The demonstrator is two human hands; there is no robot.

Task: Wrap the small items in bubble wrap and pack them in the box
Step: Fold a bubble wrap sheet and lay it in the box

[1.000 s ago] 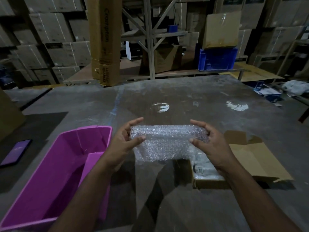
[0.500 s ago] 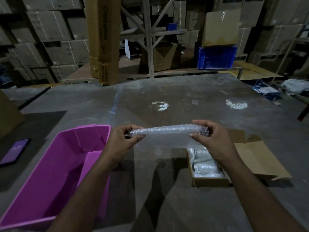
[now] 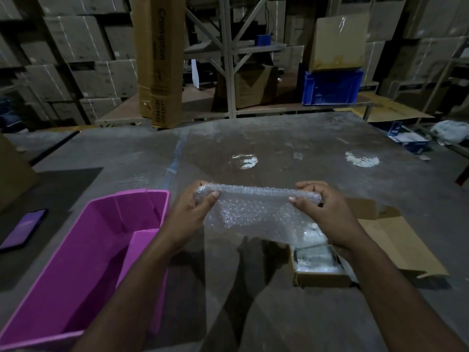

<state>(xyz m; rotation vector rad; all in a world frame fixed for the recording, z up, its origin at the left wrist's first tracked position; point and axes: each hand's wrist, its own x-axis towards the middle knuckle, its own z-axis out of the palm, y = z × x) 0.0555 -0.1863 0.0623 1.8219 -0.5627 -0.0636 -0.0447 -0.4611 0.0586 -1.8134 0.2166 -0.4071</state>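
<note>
Bubble wrap (image 3: 256, 209) unrolled again, hands (image 3: 256, 199) pinching.

Left hand (image 3: 193, 212) and right hand (image 3: 322, 212) raised, fingers curled, thumbs pinching inward.

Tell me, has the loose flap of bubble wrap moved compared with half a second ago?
Yes. The bubble wrap flap hangs down again toward the cardboard box, held at its rolled ends by the left hand and right hand.

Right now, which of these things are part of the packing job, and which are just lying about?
Part of the job: bubble wrap, gripped by left hand and right hand; open cardboard box.

Lying about: pink tub, phone, blue crate.
</note>
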